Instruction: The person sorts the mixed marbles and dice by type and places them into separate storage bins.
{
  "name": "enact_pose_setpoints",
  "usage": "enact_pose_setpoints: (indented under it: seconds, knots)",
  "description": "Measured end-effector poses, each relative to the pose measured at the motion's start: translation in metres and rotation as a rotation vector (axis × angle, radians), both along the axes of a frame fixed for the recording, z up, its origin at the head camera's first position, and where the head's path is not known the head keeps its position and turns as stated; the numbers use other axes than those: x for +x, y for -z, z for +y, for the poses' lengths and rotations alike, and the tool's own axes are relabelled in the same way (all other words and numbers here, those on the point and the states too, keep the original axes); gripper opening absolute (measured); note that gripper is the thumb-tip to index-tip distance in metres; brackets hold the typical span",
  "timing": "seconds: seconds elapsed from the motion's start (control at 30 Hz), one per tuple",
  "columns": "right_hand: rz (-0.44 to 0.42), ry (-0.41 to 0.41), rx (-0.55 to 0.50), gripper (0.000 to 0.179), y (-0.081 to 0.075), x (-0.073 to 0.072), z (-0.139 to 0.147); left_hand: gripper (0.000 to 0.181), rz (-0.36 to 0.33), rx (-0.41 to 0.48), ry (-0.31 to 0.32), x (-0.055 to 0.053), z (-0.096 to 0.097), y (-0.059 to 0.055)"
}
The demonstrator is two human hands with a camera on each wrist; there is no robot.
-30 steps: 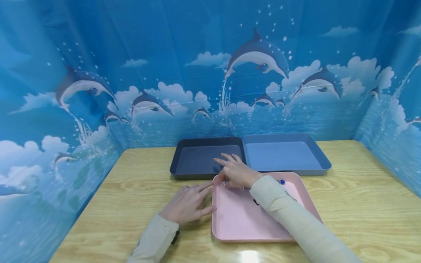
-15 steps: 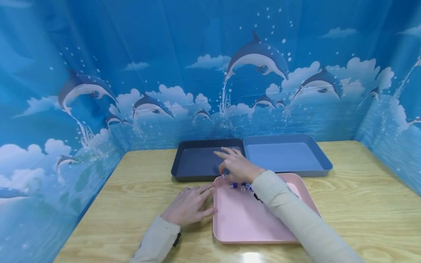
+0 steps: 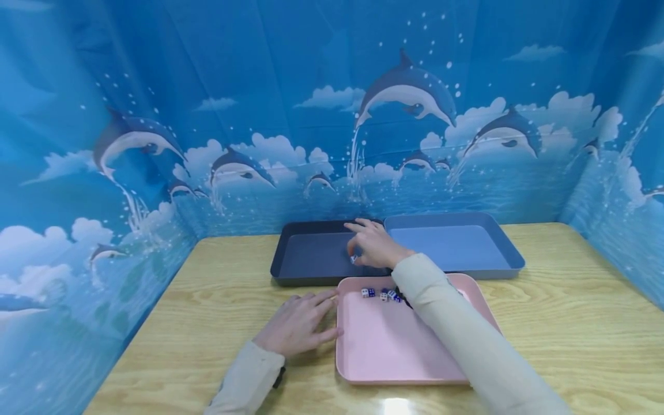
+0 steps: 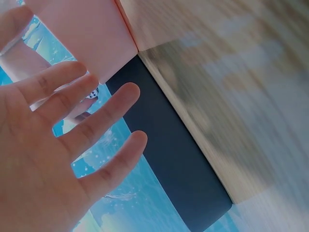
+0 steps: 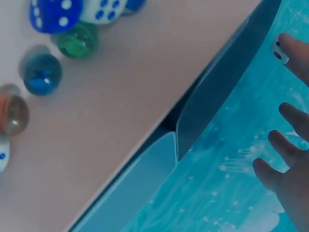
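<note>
My right hand (image 3: pixel 377 245) pinches a white die (image 3: pixel 354 259) between thumb and finger, over the right part of the black tray (image 3: pixel 311 255). The right wrist view also shows this die (image 5: pixel 279 50) at the fingertips, the other fingers spread. Fingers extended, my left hand (image 3: pixel 300 324) touches the left edge of the pink tray (image 3: pixel 394 354). In the pink tray, several white and blue dice (image 3: pixel 368 293) lie along the far side, partly hidden by my right sleeve. Among them, the right wrist view shows a green marble (image 5: pixel 77 41), a blue marble (image 5: pixel 42 74) and an orange-brown marble (image 5: pixel 13 115).
A blue-grey tray (image 3: pixel 443 245) stands beside the black one, both just behind the pink tray on the wooden table (image 3: pixel 207 288). A blue dolphin-print cloth (image 3: pixel 290 86) hangs behind and at both sides.
My right hand has picked the white die out of the pink tray's far left corner and carried it up and away over the black tray. The left hand stays nearly still.
</note>
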State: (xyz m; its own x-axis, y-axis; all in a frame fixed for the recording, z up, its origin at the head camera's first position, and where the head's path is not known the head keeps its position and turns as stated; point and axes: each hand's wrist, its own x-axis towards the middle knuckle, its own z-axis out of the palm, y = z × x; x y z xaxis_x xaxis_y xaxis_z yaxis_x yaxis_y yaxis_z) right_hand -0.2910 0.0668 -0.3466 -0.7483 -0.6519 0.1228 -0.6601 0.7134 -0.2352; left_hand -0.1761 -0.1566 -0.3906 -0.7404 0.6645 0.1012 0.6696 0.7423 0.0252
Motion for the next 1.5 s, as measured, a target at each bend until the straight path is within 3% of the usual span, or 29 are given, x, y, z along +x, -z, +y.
enact_pose_setpoints:
  seconds: [0.27,0.47,0.73,1.03,1.5]
  knots:
    - [-0.036,0.118,0.101,0.013,-0.005,-0.019,0.001,0.064,-0.021,-0.012,-0.027,0.0,0.001,-0.001]
    - [-0.103,0.18,0.113,0.013,-0.006,-0.028,0.004,0.066,-0.029,-0.01,-0.035,0.0,0.002,0.001]
    - [-0.125,0.182,0.095,0.016,-0.01,-0.032,0.003,0.066,-0.023,-0.019,-0.036,0.0,0.003,0.001]
    - [-0.065,0.166,0.053,0.016,-0.016,-0.033,0.003,0.066,-0.034,-0.029,-0.047,-0.001,0.002,0.001]
    - [-0.055,0.201,0.094,0.018,-0.016,-0.03,0.006,0.066,-0.047,-0.034,-0.063,0.0,0.004,0.0]
